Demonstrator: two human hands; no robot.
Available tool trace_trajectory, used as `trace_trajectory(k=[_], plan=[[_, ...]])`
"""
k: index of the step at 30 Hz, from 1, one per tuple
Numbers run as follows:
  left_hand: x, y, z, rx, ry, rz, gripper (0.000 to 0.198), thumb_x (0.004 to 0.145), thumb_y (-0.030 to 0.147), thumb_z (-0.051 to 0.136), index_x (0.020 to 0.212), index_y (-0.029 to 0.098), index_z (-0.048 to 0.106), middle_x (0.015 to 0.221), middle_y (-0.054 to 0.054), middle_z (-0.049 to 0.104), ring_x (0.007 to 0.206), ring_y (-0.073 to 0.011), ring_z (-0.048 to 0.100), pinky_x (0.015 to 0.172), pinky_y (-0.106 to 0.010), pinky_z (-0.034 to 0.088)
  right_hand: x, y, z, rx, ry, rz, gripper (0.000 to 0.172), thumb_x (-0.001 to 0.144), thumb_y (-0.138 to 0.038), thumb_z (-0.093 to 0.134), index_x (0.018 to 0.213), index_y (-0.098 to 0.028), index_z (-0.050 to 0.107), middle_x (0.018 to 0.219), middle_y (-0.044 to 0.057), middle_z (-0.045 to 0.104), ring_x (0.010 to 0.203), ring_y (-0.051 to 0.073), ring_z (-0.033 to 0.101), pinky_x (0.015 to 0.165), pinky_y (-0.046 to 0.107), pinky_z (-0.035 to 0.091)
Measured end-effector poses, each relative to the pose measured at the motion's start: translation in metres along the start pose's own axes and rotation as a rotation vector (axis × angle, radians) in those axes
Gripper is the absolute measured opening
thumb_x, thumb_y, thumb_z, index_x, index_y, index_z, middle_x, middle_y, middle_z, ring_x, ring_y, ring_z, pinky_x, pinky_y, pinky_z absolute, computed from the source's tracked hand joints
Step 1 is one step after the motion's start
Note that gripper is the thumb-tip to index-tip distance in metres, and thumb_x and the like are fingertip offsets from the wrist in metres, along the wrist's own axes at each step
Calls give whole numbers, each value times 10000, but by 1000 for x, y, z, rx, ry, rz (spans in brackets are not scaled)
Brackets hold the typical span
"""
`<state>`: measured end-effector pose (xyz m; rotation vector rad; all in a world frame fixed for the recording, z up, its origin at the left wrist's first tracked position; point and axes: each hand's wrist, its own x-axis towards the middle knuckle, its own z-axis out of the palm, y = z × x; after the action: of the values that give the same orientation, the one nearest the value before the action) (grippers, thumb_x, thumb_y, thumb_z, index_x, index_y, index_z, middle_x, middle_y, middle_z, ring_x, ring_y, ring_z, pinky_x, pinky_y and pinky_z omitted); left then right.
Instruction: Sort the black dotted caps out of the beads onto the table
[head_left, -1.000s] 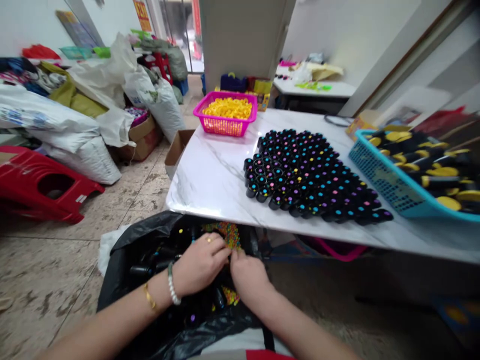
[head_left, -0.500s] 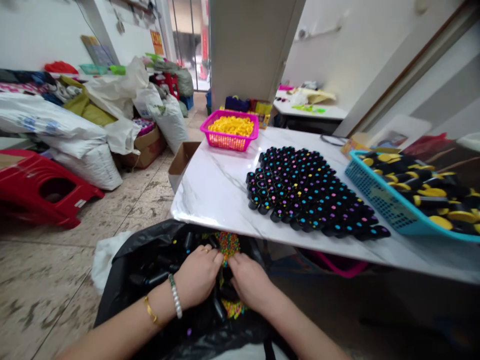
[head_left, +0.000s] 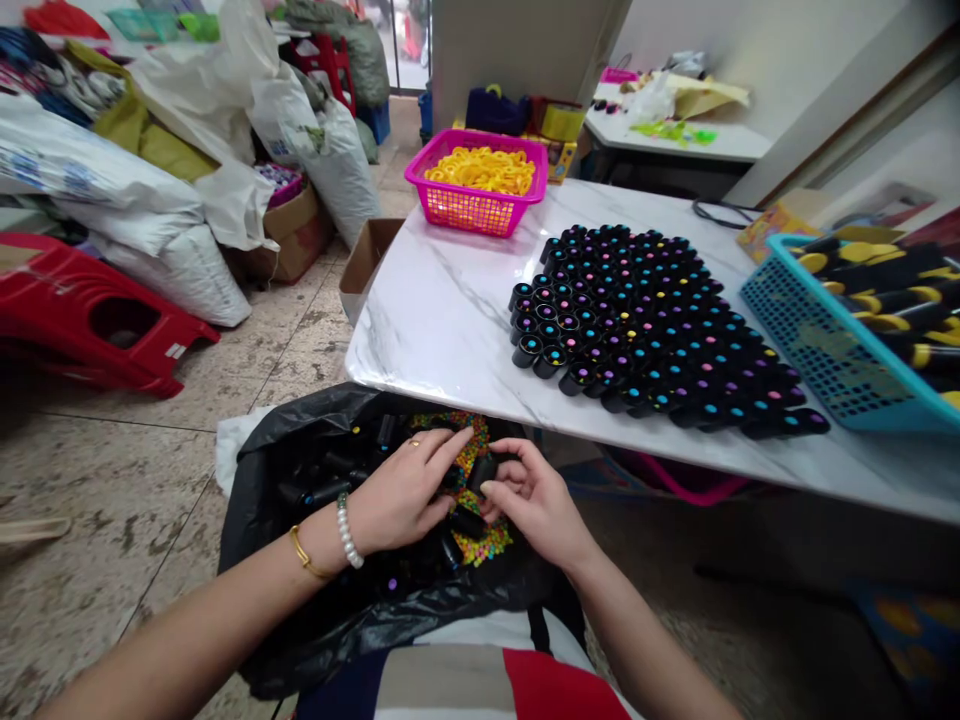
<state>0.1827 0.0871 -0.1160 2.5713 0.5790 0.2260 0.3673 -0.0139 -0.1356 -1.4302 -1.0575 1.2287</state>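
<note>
A black plastic bag [head_left: 300, 470] rests on my lap, full of black tubes and small multicoloured beads [head_left: 480, 545]. My left hand [head_left: 405, 492] lies inside it, fingers curled over the heap, touching a black tube [head_left: 469, 520]. Close beside it, my right hand [head_left: 529, 495] pinches another black tube [head_left: 484, 468] between thumb and fingers. On the white marble table [head_left: 442, 320] just beyond stand many upright black tubes with coloured tops [head_left: 645, 325], packed in a block.
A pink basket of yellow rings [head_left: 480, 185] stands at the table's far end, a blue basket of black-and-yellow tubes [head_left: 847, 330] at its right. White sacks [head_left: 135, 210], a cardboard box [head_left: 289, 240] and a red plastic stool [head_left: 90, 315] lie on the floor to the left.
My hands have drawn slightly apart and lifted within the bag; the right now shows a black tube in its fingers. The view tilted down and nearer the table.
</note>
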Motion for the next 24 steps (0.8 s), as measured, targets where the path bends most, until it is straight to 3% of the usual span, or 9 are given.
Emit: trace_trajectory(k=[2,4,7,10,13,15,18,20,24], plan=[[0,0,0,-7,23,23,722,843,181,572,1479,149,233,1393,-165,440,1272,-255,412,1077,-404,378,3,1,3,-98,1,63,337,899,-363,544,1179,-223,420,681,-63,591,560,149,666,521,257,550],[1,-2,0,70,5,39,551,854,178,565,1382,146,412,1314,-150,516,1244,-268,430,1064,-414,382,5,3,5,-406,-18,30,271,933,-326,500,1179,-212,479,688,-28,632,581,161,669,548,262,538],[1,-8,0,228,-64,47,291,865,222,566,1140,142,614,1132,-135,616,1175,-309,468,1042,-457,379,7,3,4,-981,-91,-176,281,934,-183,479,1197,-198,577,873,71,702,754,187,679,692,288,528],[-1,-13,1,322,-104,46,194,870,266,560,959,134,671,972,-128,653,1100,-311,505,1046,-455,355,10,1,0,-1310,-224,-448,374,919,-121,478,1268,-208,583,1180,135,648,963,224,626,778,307,512],[-4,-13,4,366,-98,39,227,862,293,567,972,124,672,905,-126,669,1060,-304,527,1055,-450,328,18,-2,-1,-1432,-321,-568,368,931,-136,467,1276,-193,581,1300,148,580,1034,255,567,762,325,518],[-3,-11,7,376,-86,34,309,840,359,606,1024,117,661,902,-127,681,1043,-308,539,1064,-463,307,25,-4,1,-1459,-356,-553,318,939,-152,461,1221,-176,606,1352,156,538,1064,267,547,753,333,522],[0,-8,12,387,-83,18,289,809,402,649,909,131,669,861,-116,691,994,-310,570,1077,-474,278,34,-4,6,-1445,-376,-476,242,938,-177,484,1127,-182,634,1421,136,480,1121,265,538,802,333,517],[1,-8,14,384,-93,12,225,804,359,656,859,141,653,828,-104,694,959,-298,593,1075,-461,284,37,-4,9,-1417,-345,-402,237,933,-175,489,1123,-208,629,1379,104,524,1098,239,566,822,313,507],[0,-12,9,317,-96,20,278,780,313,669,972,124,601,871,-109,695,950,-278,620,1072,-434,305,38,0,15,-1338,-234,-297,396,921,-138,472,1306,-223,506,1185,89,634,1040,214,589,832,295,487]])
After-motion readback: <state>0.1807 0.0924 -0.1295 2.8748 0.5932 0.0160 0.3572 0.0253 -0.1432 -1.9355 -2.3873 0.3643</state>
